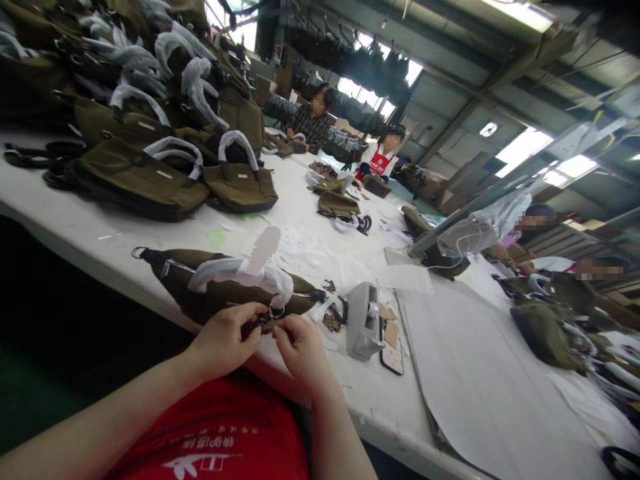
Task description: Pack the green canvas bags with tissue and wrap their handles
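An olive-green handbag (pixel 220 297) lies at the table edge before me, its zipper side up. White wrapping covers its handle (pixel 270 277), and a pale toothed strip (pixel 263 250) stands up from that wrapping. My left hand (pixel 233 337) is closed on a small dark leopard-patterned charm (pixel 264 323) just below the handle's right end. A metal ring (pixel 277 311) joins the charm near the handle. Close beside it, my right hand (pixel 303 347) is pinched with fingertips at the charm; what exactly it grips is hidden. More leopard-patterned pieces (pixel 331 320) lie right of the bag.
A grey tape dispenser (pixel 364 323) and a phone (pixel 393 353) with brown scraps on it sit to my right. Beyond them lies a large white sheet (pixel 480 360). Olive bags (pixel 145 177) are piled at the left. Several people work farther off, near a slanted metal post (pixel 465 213).
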### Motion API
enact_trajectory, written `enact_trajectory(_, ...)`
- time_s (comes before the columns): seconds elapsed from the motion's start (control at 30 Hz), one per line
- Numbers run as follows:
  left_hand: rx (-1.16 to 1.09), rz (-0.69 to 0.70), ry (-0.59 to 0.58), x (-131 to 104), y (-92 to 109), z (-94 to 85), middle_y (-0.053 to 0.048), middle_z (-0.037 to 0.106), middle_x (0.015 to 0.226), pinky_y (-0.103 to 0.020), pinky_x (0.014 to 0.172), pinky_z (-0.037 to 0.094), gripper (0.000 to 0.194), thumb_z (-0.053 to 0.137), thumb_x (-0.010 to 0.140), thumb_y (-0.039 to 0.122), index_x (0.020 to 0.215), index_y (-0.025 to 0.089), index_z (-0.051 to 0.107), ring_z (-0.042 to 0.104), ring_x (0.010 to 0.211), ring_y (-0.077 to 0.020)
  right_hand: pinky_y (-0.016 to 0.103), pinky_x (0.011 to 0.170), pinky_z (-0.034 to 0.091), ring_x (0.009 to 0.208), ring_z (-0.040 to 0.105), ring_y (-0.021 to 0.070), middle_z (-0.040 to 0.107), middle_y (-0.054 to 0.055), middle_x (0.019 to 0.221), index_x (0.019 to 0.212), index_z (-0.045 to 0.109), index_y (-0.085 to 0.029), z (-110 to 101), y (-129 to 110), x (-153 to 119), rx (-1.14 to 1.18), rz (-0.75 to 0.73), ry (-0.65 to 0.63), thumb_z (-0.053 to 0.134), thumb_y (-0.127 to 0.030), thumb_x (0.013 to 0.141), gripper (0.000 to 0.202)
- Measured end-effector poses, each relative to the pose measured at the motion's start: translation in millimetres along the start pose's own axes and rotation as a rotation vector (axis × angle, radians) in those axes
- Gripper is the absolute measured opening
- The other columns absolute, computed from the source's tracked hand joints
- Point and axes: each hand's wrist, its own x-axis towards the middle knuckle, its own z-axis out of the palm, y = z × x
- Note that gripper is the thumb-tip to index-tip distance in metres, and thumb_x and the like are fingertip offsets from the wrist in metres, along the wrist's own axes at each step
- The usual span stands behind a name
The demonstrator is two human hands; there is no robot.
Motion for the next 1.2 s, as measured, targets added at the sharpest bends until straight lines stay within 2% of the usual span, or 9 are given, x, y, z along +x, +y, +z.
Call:
enact_trajectory(0.3,-0.01,0.004,-0.017,0.6,-0.2,-0.6,-0.003,0.073,0.093,-0.031,0.081,0.051,0.029,0.051,0.081,0.022,0.108,0.02,0.062,0.068,0.085,-0.0209,0.024,0.063,0.033,0.07,0.055,0.0129,0.064,0.001,0.073,0.072,0.062,-0.018,-0.6,0.0,-1.6,-0.01,-0.009,-0.012,0.056,-0.013,0.086,0.017)
enact_trajectory(0.53,-0.014,0.07,-0.016,-5.8,-0.3,8.0,-0.001,0.073,0.081,-0.03,0.073,0.049,0.033,0.05,0.081,0.018,0.114,0.019,0.051,0.069,0.08,-0.0217,0.025,0.058,0.031,0.063,0.051,0.0122,0.059,0.0,0.067,0.067,0.059,-0.018,9.3,-1.1,1.7,-0.022,0.01,0.059,0.055,-0.017,0.089,0.022)
enact_trajectory(0.63,-0.054,0.088,0.01,-6.2,-2.4,10.5,-0.001,0.073,0.081,-0.03,0.073,0.049,0.03,0.049,0.087,0.023,0.117,0.019,0.051,0.07,0.078,-0.0213,0.025,0.058,0.03,0.062,0.051,0.0129,0.059,0.0,0.065,0.066,0.058,-0.018,15.1,-1.6,1.8,-0.011,0.024,0.087,0.055,-0.019,0.089,0.024)
enact_trajectory(0.77,-0.116,0.091,0.141,0.9,-5.4,12.0,-0.004,0.074,0.091,-0.029,0.079,0.049,0.021,0.048,0.094,0.034,0.097,0.021,0.064,0.069,0.085,-0.0193,0.026,0.062,0.035,0.068,0.057,0.0149,0.065,0.002,0.072,0.072,0.063,-0.019,19.2,-1.1,1.0,0.021,0.031,0.094,0.052,-0.019,0.091,0.022)
enact_trajectory(0.87,-0.092,0.109,0.228,4.5,-4.0,11.7,-0.005,0.072,0.088,-0.029,0.08,0.048,0.021,0.051,0.093,0.032,0.086,0.02,0.066,0.066,0.084,-0.019,0.026,0.063,0.037,0.068,0.058,0.0152,0.066,0.003,0.073,0.074,0.064,-0.019,19.2,-1.6,-0.5,0.033,0.035,0.101,0.052,-0.021,0.092,0.022)
enact_trajectory(0.93,-0.105,0.122,0.31,3.3,-0.8,8.7,-0.005,0.07,0.088,-0.03,0.082,0.048,0.02,0.051,0.093,0.031,0.085,0.019,0.065,0.065,0.086,-0.0193,0.025,0.064,0.039,0.069,0.059,0.0154,0.067,0.002,0.075,0.08,0.064,-0.019,18.5,-1.6,-2.3,0.078,0.05,0.166,0.051,-0.025,0.093,0.019)
enact_trajectory(1.03,-0.303,0.055,0.432,0.1,5.8,0.3,-0.005,0.071,0.093,-0.03,0.082,0.051,0.021,0.05,0.094,0.035,0.094,0.019,0.063,0.066,0.084,-0.018,0.026,0.066,0.043,0.069,0.061,0.0157,0.066,0.002,0.078,0.104,0.06,-0.018,18.5,0.8,-4.1,0.158,0.093,0.321,0.049,-0.031,0.095,0.019)
enact_trajectory(1.1,-0.559,-0.081,0.414,0.8,10.7,-5.7,-0.005,0.071,0.09,-0.03,0.071,0.055,0.027,0.05,0.094,0.044,0.096,0.019,0.059,0.066,0.072,-0.0164,0.026,0.066,0.044,0.068,0.061,0.0158,0.066,0.002,0.077,0.115,0.057,-0.017,19.6,3.8,-2.6,0.155,0.112,0.345,0.048,-0.031,0.096,0.026)
enact_trajectory(1.2,-0.865,-0.276,0.326,6.5,16.0,-10.4,-0.003,0.071,0.078,-0.028,0.058,0.055,0.037,0.058,0.085,0.055,0.088,0.018,0.053,0.065,0.059,-0.0152,0.026,0.061,0.043,0.065,0.06,0.0158,0.066,0.002,0.074,0.109,0.062,-0.018,22.3,7.9,4.6,0.141,0.143,0.289,0.047,-0.034,0.095,0.025)
